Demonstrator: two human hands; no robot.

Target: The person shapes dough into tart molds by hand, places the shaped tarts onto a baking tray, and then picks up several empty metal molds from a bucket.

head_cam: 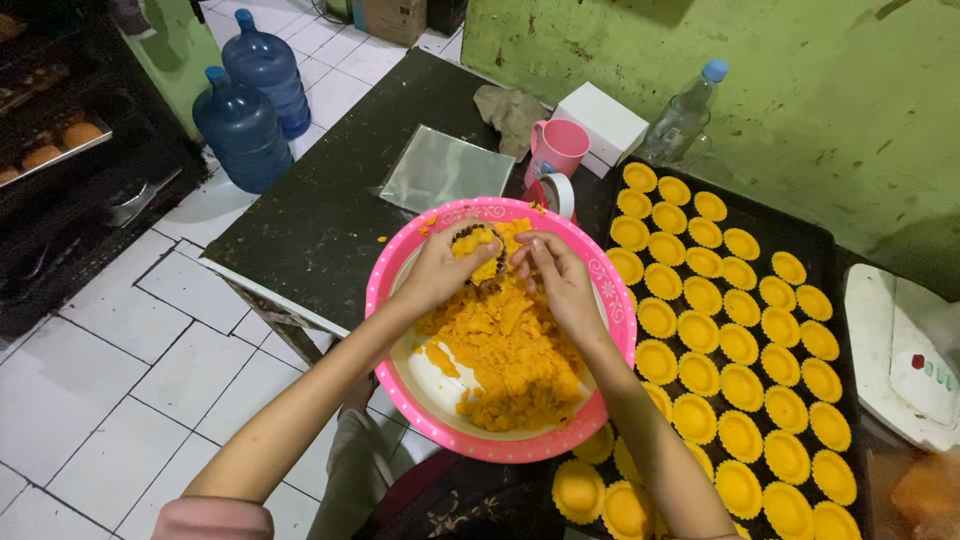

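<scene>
A pink bowl [400,262] holds a heap of orange dough [510,355]. My left hand [440,268] cups a small dark tart mould [482,252] packed with orange dough over the bowl's far side. Fingers of my right hand [558,278] press into that mould from the right. Both forearms reach in from the bottom of the view. To the right lies a black baking tray [800,230] covered with several rows of orange dough-lined tart shells [740,345].
A dark table [320,220] carries a clear plastic sheet [432,170], a pink mug [558,148], a tape roll [556,193], a white box [605,120] and a plastic bottle [685,115]. Two blue water jugs [245,125] stand on the white tiled floor. A green wall rises behind.
</scene>
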